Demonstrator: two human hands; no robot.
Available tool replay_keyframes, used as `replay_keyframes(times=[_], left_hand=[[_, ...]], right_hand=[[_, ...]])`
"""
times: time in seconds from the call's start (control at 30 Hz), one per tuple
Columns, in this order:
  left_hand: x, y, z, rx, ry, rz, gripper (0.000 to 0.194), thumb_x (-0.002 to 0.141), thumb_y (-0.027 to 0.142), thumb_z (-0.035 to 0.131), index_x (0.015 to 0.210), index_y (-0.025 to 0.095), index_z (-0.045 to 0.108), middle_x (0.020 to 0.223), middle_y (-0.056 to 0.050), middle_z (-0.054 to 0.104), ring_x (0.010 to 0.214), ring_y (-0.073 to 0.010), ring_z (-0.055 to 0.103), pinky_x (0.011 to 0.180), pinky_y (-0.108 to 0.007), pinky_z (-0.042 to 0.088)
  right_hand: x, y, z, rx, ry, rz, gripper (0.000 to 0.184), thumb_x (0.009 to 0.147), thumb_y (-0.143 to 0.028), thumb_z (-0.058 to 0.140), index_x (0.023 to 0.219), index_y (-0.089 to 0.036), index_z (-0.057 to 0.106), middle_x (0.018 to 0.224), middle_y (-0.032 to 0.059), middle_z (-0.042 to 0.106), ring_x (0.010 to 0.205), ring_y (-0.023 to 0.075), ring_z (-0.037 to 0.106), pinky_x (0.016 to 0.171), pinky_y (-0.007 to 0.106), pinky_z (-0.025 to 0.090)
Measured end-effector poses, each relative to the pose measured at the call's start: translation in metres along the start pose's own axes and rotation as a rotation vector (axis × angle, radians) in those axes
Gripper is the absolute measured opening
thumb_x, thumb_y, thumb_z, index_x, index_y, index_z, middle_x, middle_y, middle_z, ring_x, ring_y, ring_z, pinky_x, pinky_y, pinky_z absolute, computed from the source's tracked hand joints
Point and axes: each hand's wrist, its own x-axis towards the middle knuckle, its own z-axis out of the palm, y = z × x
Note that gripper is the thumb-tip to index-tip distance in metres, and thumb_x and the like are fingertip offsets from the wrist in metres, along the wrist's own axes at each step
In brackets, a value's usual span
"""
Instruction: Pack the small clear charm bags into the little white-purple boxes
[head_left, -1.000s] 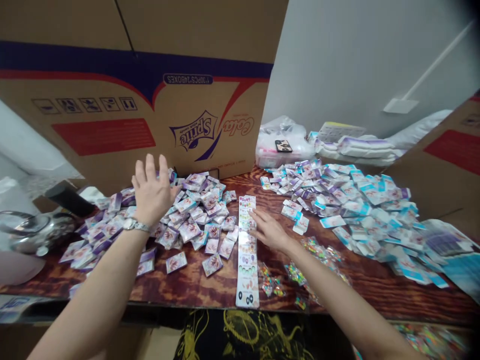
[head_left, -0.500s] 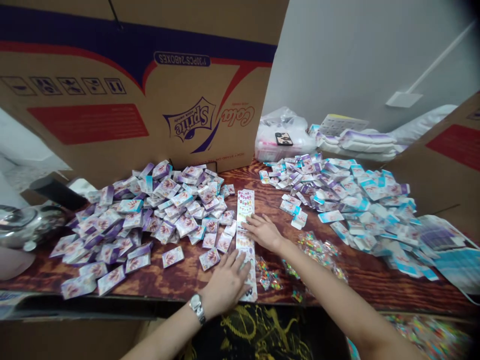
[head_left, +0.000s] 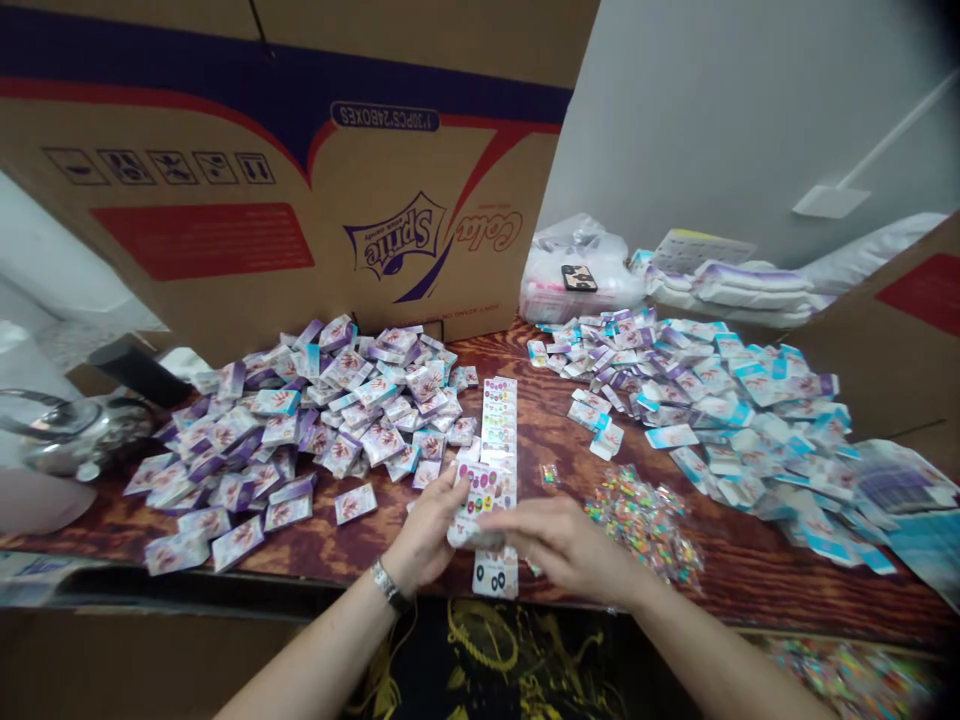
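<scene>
Just above the table's front edge, my left hand (head_left: 429, 535) is closed on a sticker strip (head_left: 478, 488) printed with small coloured pictures, which looks bent or folded over. My right hand (head_left: 574, 545) comes in from the right, its fingers curled against the lower part of that strip; its fingertips are partly hidden. Under both hands a long white strip of the same kind (head_left: 499, 425) lies flat on the table, its lower end (head_left: 495, 575) showing below them. I cannot tell how many strips lie there.
Small filled-looking boxes (head_left: 352, 400) are heaped on the left, flatter cartons (head_left: 697, 400) on the right. Tiny bags of coloured bits (head_left: 637, 520) lie near my right forearm. A large cardboard box (head_left: 300, 200) stands behind; a metal kettle (head_left: 82, 435) is far left.
My left hand came down from over the box heap to the strips and now grips one. My right hand has drawn nearer to me, from lying flat to curled against the strip.
</scene>
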Motion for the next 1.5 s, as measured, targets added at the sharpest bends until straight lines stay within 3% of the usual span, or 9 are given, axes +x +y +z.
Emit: replay_keyframes(times=[0.13,0.37,0.5,0.67,0.77,0.9,1.1,1.33,1.5], left_hand=[[-0.013,-0.003,0.001,0.187,-0.04,0.097,0.04,0.082,0.048,0.055,0.103,0.014,0.061,0.097,-0.008,0.066,0.084,-0.0191,0.062,0.076,-0.031,0.047],[-0.009,-0.004,-0.002,0.556,-0.063,0.288,0.025,0.081,0.031,0.059,0.1,0.016,0.062,0.093,-0.004,0.066,0.086,-0.0184,0.058,0.082,-0.031,0.044],[-0.004,-0.005,0.002,0.215,-0.02,0.182,0.019,0.073,0.021,0.064,0.091,0.015,0.062,0.081,-0.002,0.065,0.075,-0.0154,0.059,0.072,-0.027,0.044],[-0.007,0.003,0.001,-0.089,-0.195,0.001,0.029,0.061,0.011,0.064,0.089,0.016,0.064,0.085,-0.003,0.065,0.073,-0.0127,0.057,0.069,-0.024,0.044],[-0.007,0.005,0.0,-0.104,-0.109,0.0,0.017,0.068,0.019,0.066,0.085,0.015,0.065,0.087,-0.005,0.066,0.076,-0.0127,0.058,0.071,-0.024,0.045],[-0.006,0.002,-0.001,0.016,-0.01,0.07,0.026,0.068,0.022,0.072,0.092,0.013,0.067,0.086,-0.006,0.067,0.076,-0.0139,0.06,0.074,-0.027,0.047],[-0.006,-0.005,-0.008,0.247,-0.113,0.142,0.033,0.079,0.03,0.063,0.109,0.015,0.063,0.103,-0.009,0.066,0.09,-0.0185,0.061,0.086,-0.034,0.047],[0.004,-0.017,-0.01,0.847,0.017,0.492,0.026,0.085,0.033,0.053,0.104,0.019,0.062,0.097,-0.007,0.063,0.081,-0.0179,0.063,0.072,-0.031,0.053],[0.02,-0.03,-0.002,0.891,0.028,0.45,0.02,0.084,0.035,0.052,0.095,0.019,0.049,0.07,0.0,0.06,0.059,-0.0149,0.063,0.055,-0.027,0.052]], right_hand=[[0.014,0.024,0.001,-0.066,0.368,0.218,0.026,0.093,-0.027,0.043,0.111,-0.027,0.061,0.1,0.0007,0.069,0.088,0.0177,0.065,0.075,0.031,0.051],[0.018,0.039,0.014,-0.24,0.53,0.147,0.028,0.092,-0.022,0.044,0.116,-0.024,0.059,0.103,0.0036,0.068,0.092,0.0188,0.064,0.079,0.033,0.051],[0.003,0.031,0.027,-0.561,0.317,-0.197,0.034,0.09,-0.014,0.046,0.122,-0.024,0.055,0.113,0.0065,0.065,0.102,0.0211,0.058,0.086,0.037,0.048],[-0.005,0.034,0.039,-0.82,0.237,-0.267,0.033,0.089,-0.012,0.047,0.121,-0.018,0.055,0.115,0.0099,0.063,0.107,0.0249,0.053,0.09,0.043,0.045],[-0.003,0.037,0.04,-0.748,0.273,-0.31,0.026,0.089,-0.011,0.047,0.111,-0.016,0.06,0.098,0.0091,0.067,0.096,0.0224,0.057,0.082,0.038,0.047],[0.002,0.032,0.035,-0.371,0.271,-0.086,0.02,0.091,-0.014,0.043,0.101,-0.018,0.06,0.086,0.0058,0.064,0.083,0.0168,0.057,0.072,0.029,0.048],[0.008,0.031,0.028,-0.108,0.361,0.224,0.018,0.089,-0.022,0.05,0.106,-0.021,0.056,0.097,0.0068,0.057,0.088,0.0178,0.056,0.077,0.03,0.047],[0.001,0.038,0.029,-0.065,0.323,0.264,0.024,0.091,-0.027,0.049,0.113,-0.022,0.055,0.101,0.0053,0.063,0.092,0.018,0.059,0.079,0.028,0.045],[-0.011,0.045,0.022,-0.132,0.236,0.285,0.019,0.093,-0.027,0.044,0.092,-0.019,0.062,0.085,0.0034,0.065,0.081,0.0152,0.059,0.071,0.024,0.043]])
